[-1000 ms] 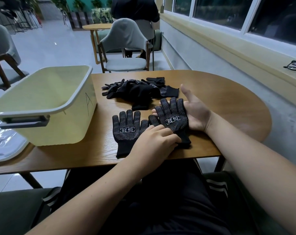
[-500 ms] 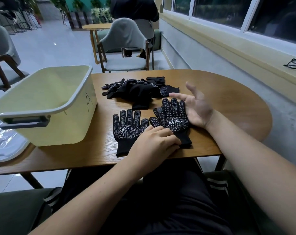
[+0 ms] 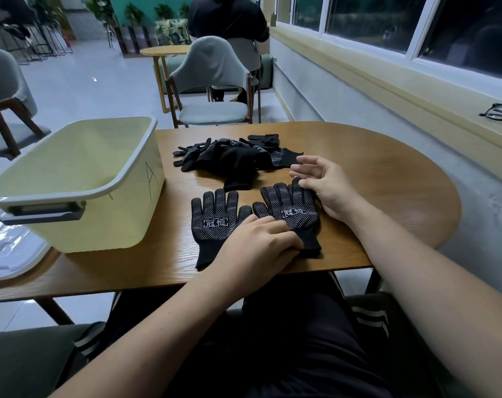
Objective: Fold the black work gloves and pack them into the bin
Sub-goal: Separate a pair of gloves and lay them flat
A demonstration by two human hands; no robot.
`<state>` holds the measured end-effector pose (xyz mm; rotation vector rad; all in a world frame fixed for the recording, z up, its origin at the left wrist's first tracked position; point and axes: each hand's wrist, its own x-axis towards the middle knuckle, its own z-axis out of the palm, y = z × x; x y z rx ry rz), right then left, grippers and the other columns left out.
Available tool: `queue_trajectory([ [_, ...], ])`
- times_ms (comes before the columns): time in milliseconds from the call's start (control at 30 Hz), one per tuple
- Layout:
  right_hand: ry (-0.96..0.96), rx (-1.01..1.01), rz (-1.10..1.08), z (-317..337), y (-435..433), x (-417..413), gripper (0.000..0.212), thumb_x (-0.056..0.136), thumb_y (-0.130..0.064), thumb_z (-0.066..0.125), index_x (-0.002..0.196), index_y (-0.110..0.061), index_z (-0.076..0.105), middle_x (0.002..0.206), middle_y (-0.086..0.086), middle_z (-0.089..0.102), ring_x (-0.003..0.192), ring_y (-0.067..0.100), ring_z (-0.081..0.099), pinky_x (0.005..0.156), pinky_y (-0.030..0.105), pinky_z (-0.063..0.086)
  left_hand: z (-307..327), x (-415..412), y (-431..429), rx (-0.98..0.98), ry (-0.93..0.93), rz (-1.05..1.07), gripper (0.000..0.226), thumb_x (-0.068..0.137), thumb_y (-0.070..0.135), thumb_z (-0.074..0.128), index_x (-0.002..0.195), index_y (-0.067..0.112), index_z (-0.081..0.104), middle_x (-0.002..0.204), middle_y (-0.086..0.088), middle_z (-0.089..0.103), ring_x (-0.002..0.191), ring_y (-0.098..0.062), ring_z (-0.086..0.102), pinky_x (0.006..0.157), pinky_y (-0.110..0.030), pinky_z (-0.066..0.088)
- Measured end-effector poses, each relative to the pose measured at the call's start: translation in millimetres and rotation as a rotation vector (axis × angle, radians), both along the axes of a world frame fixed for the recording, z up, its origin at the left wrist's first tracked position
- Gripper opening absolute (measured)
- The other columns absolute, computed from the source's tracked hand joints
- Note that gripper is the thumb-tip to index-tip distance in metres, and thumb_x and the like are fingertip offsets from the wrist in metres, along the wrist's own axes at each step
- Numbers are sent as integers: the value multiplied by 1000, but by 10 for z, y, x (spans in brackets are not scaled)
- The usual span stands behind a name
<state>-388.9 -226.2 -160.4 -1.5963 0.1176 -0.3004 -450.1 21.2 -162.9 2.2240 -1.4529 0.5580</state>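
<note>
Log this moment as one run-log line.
step: fold not begun | left hand: presses left glove and right glove | right hand: touches right glove fingertips | glove pile: behind | bin: no gloves visible

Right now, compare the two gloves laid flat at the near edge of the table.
The left glove lies nearer the bin, fingers pointing straight away; the right glove lies skewed, fingers leaning toward the bin. The right hand touches the right glove's fingertips; the left glove's are untouched. Both are black with white dots and a white label, lying flat, with the left hand resting across their wrist ends.
</note>
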Motion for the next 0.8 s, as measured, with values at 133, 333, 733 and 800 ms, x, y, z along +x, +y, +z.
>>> queue_trajectory([
  [133, -26, -81, -19, -24, 16, -8, 56, 87, 27, 63, 133, -4, 63, 124, 14, 74, 117, 21, 74, 103, 32, 57, 74, 13, 10, 3, 63, -16, 22, 102, 49, 63, 103, 31, 75, 93, 14, 70, 88, -11, 60, 75, -28, 36],
  [333, -85, -383, -107, -55, -6, 23, 50, 84, 9, 80, 123, -20, 69, 117, 3, 75, 111, 13, 74, 104, 32, 58, -27, 85, -6, -76, 153, -9, 7, 98, 35, 73, 101, 30, 76, 92, 15, 72, 85, -10, 60, 78, -40, 50],
  [733, 73, -720, -7, 93, -273, 83, 11, 91, -32, 83, 101, -30, 79, 105, -8, 76, 97, 10, 70, 93, 31, 54, -15, 102, 18, -112, 270, -49, 6, 93, 27, 79, 99, 26, 79, 90, 12, 72, 86, -12, 61, 81, -36, 53],
  [800, 77, -770, 52, 111, -276, 82, 14, 86, -31, 88, 97, -29, 81, 114, -8, 73, 107, 10, 67, 97, 27, 50, -10, 107, 22, -120, 284, -49, 7, 92, 25, 80, 99, 26, 80, 90, 12, 72, 86, -10, 62, 81, -34, 53],
])
